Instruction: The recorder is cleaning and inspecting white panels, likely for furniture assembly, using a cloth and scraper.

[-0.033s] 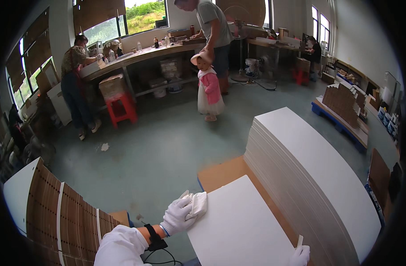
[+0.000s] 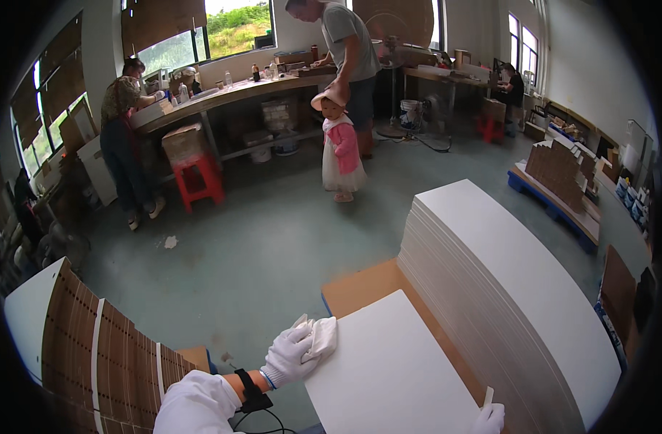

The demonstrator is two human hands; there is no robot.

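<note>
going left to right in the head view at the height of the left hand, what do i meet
Pile of brown boards → small brown corner → gloved left hand → white cloth → white panel → strip of brown board → tall stack of white panels

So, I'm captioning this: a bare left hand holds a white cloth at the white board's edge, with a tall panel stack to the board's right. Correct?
Not quite: the left hand isn't bare; the head view shows it in a white glove. The white cloth, white board and tall panel stack are as you say.
</note>
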